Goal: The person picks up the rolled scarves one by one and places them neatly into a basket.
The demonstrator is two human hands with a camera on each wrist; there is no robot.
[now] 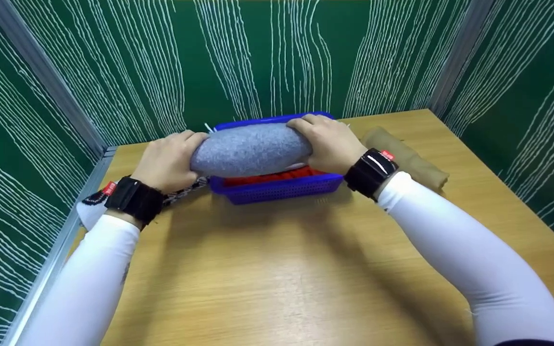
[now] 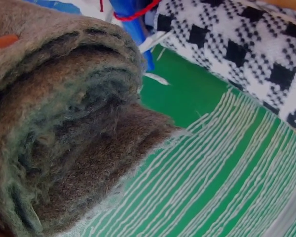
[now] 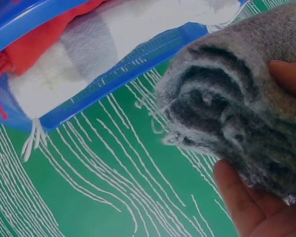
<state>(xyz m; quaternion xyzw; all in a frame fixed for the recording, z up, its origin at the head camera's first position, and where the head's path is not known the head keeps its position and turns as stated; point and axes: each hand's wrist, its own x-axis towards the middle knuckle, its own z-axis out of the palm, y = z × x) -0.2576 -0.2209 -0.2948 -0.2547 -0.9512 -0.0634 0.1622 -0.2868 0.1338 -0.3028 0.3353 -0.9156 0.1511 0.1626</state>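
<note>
A rolled grey woolly cloth (image 1: pixel 250 149) is held up level in front of the blue basket (image 1: pixel 284 190). My left hand (image 1: pixel 169 158) grips its left end, and my right hand (image 1: pixel 327 144) grips the right end. Spiral layers of the grey roll (image 2: pixel 64 113) show at its end in the left wrist view. In the right wrist view the thumb and fingers of the right hand (image 3: pixel 251 207) lie on either side of the roll's other end. Inside the basket are a red cloth (image 3: pixel 54 34) and a white-and-grey cloth (image 3: pixel 89 47) with tassels.
A tan rolled cloth (image 1: pixel 407 158) lies on the wooden table (image 1: pixel 277 269) right of the basket. On the left lies a black-and-white patterned cloth (image 2: pixel 237 49), partly behind my left wrist in the head view. Green walls (image 1: pixel 277 57) with white wavy lines enclose the table.
</note>
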